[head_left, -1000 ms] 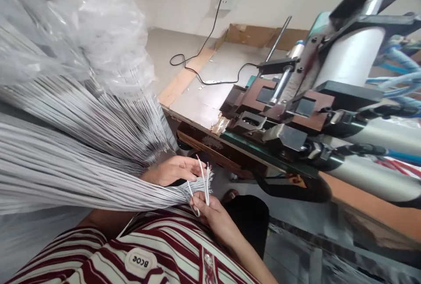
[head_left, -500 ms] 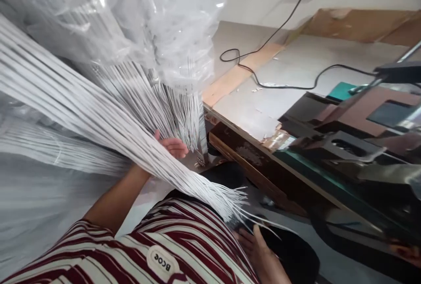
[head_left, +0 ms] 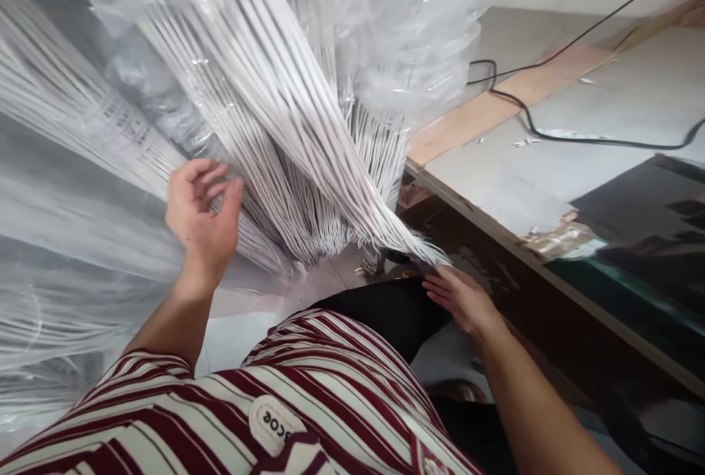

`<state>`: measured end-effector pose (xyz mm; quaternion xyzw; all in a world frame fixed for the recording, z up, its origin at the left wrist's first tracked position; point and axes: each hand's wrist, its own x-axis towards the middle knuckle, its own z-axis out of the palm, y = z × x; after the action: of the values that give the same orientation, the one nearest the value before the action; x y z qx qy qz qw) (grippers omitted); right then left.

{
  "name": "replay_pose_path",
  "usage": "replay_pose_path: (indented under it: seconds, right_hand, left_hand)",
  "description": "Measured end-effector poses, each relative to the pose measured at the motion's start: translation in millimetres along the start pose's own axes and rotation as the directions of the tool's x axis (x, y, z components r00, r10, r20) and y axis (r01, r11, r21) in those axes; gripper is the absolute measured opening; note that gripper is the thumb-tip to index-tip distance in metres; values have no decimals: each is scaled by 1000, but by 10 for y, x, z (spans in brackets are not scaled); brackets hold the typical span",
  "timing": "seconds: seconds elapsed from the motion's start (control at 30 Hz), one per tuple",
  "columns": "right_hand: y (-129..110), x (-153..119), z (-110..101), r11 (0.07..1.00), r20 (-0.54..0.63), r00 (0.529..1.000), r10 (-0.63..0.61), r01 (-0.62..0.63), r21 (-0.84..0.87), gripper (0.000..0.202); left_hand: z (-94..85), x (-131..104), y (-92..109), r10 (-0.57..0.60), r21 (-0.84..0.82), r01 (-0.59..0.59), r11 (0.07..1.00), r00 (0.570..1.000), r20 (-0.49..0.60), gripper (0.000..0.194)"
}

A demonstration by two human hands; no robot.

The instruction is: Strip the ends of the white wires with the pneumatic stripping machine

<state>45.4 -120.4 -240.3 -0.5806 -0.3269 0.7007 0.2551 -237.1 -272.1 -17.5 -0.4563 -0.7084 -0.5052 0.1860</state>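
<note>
A long bundle of thin white cables [head_left: 324, 130] slants down from the top of the view and narrows towards its loose ends at the right. My right hand [head_left: 465, 299] is closed around those ends, though part of the grip is blurred. Left of the bundle, my left hand [head_left: 203, 214] is raised with its fingers loosely bent and apart, holding nothing. Behind it and the bundle hang more white cables [head_left: 247, 144], partly wrapped in clear plastic [head_left: 380, 12]. Another cable bundle with a printed label [head_left: 124, 122] lies to the left.
At the right stands a worktable [head_left: 485, 189] with a wooden strip [head_left: 512, 93] and small white scraps on it. A black cord [head_left: 606, 141] runs across its top. Dark boxy equipment [head_left: 650, 203] sits at the far right. My black-trousered leg [head_left: 380, 313] is below the bundle.
My left hand has come out from behind the bundle and moved left. The bundle has swung away from my body, its lower end rising with my right hand. The view has shifted left.
</note>
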Motion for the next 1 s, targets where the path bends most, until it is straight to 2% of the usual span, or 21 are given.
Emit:
replay_pose_path:
  seconds: [0.1,0.17,0.2,0.3,0.4,0.5,0.57,0.6,0.63,0.67,0.73,0.8,0.83,0.9,1.0]
  right_hand:
    - [-172,-70,302,992,80,993,-87,94,-85,37]
    - [-310,-174,540,955,192,956,-221,252,-156,42]
    - [-392,-239,655,907,268,912,-310,369,-205,43]
    - [-673,-473,946,662,478,716,-508,680,-315,48]
    - [-942,-750,1178,425,588,532,-610,845,-324,59]
    - [-1152,-1052,1421,220,618,331,-713,943,-251,82]
    - [-1258,-1246,1586,147,567,239,-788,968,-202,95]
    - [-1301,-1330,1660,133,537,211,-817,975,-180,99]
    - [-1337,-1401,1720,135,511,201,-836,977,-162,101]
    - [-1369,-1456,1764,152,495,210,-843,976,-156,99]
    - [-1425,-1513,1790,212,501,278,-819,959,-186,85]
    - [-1490,-1514,1725,268,515,362,-777,930,-250,63]
    - [-1532,-1503,1661,286,528,388,-755,920,-268,54]
    - [-1637,-1481,1493,294,578,392,-715,920,-260,41]
    - [-1833,-1469,1239,244,632,334,-699,942,-228,34]
  left_hand:
    - [35,79,-3,68,89,-70,994,997,26,60]
    - [139,143,31,77,174,-79,982,997,17,60]
    - [198,179,52,77,207,-73,976,997,-12,57]
    - [340,281,107,73,219,-57,974,995,-63,45]
    - [406,335,146,37,40,-36,999,999,-17,42]
    - [419,314,221,-18,-166,24,986,999,33,46]
    - [406,283,300,-54,-218,64,974,997,50,47]
    - [391,272,341,-74,-232,86,969,995,61,48]
    - [370,268,378,-94,-253,110,961,993,76,49]
    - [342,271,405,-115,-285,139,948,988,100,51]
    - [269,302,423,-155,-401,220,889,970,187,54]
    - [185,359,382,-179,-552,320,770,939,294,56]
    - [144,395,345,-185,-615,371,696,920,346,54]
    - [69,471,256,-193,-693,451,562,887,420,47]
    - [-56,571,161,-176,-703,562,435,819,546,45]
